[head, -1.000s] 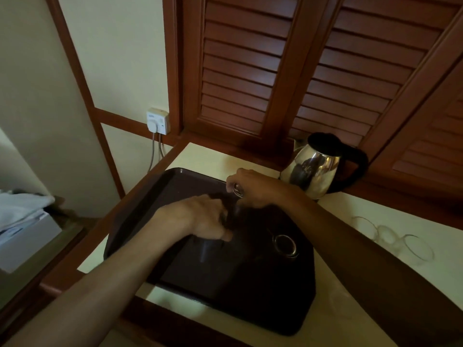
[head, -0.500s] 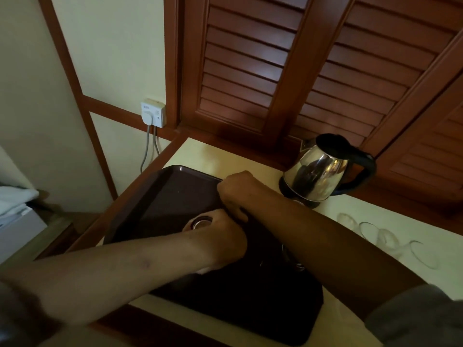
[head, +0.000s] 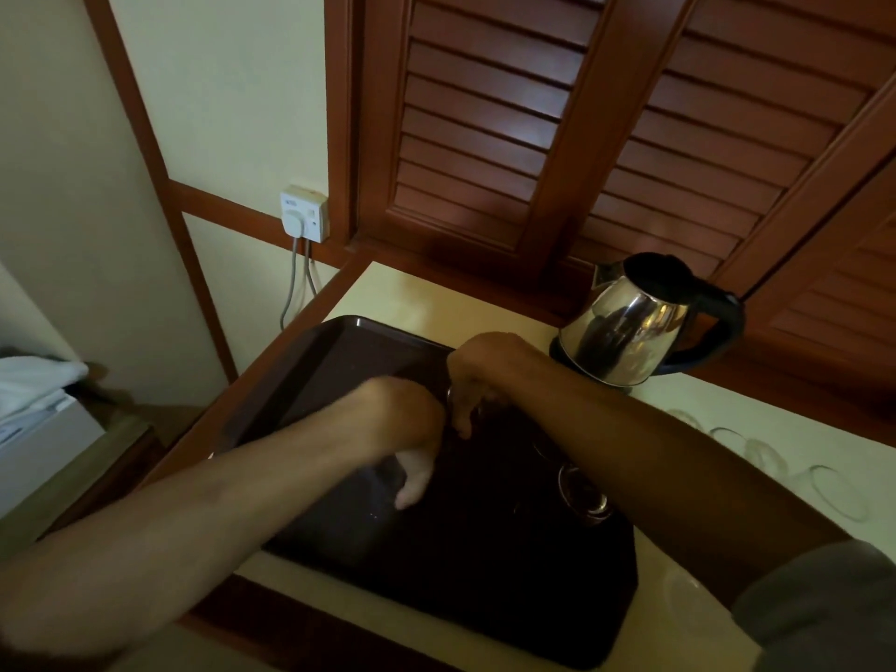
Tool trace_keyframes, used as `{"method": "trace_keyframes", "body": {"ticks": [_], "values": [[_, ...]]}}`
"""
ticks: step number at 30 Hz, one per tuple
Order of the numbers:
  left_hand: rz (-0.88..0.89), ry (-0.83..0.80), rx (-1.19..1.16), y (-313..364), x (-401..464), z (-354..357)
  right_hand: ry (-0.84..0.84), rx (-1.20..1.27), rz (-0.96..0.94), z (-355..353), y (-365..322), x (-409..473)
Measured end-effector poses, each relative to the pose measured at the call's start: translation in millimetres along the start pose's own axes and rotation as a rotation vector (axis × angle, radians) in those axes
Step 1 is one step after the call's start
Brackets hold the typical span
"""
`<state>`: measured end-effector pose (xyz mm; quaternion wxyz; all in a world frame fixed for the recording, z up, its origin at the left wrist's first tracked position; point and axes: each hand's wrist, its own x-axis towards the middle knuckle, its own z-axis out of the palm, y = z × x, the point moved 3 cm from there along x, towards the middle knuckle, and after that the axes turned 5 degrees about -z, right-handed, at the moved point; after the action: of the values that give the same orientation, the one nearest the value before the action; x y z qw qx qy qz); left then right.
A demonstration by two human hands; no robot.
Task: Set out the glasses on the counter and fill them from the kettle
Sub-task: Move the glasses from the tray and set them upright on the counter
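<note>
A dark brown tray (head: 339, 361) lies on the cream counter (head: 417, 298). My left hand (head: 407, 438) reaches over the tray's middle, its fingers curled down round a clear glass (head: 380, 480) that is blurred and hard to make out. Just behind it, my right hand (head: 477, 380) curls over another glass, of which only a bit of rim (head: 450, 396) shows. A third glass (head: 584, 494) stands on the tray under my right forearm. The steel kettle (head: 630, 327) with its black handle sits at the back of the counter.
Several clear glasses (head: 761, 453) lie on the counter to the right of the tray. Louvred wooden shutters (head: 533, 138) close off the back. A wall socket (head: 304, 213) with a plugged cable is at the left, and white cloth (head: 34, 385) lies at the far left.
My left hand has shifted right and lower over the tray, and the glass rim that showed above it is now hidden. My right hand stays behind it, fingers still curled.
</note>
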<state>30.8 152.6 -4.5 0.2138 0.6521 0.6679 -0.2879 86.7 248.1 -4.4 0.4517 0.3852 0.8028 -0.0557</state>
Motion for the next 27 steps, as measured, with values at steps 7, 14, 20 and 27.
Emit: {"method": "trace_keyframes", "body": {"ticks": [7, 14, 20, 27], "values": [[0.271, 0.213, -0.734, -64.2, -16.3, -12.0, 0.385, 0.639, -0.237, -6.3, 42.1, -36.8], [0.438, 0.252, -1.795, -58.8, -33.2, -5.5, 0.562, 1.412, -0.446, -5.3, 68.6, -79.1], [0.511, 0.224, -2.038, -28.3, -41.0, -22.7, 0.605, 1.753, -0.516, 11.4, 70.3, -95.3], [0.647, 0.246, -1.987, 13.3, -55.5, -41.4, 0.820, 1.884, -0.501, 38.1, 83.8, -114.5]]}}
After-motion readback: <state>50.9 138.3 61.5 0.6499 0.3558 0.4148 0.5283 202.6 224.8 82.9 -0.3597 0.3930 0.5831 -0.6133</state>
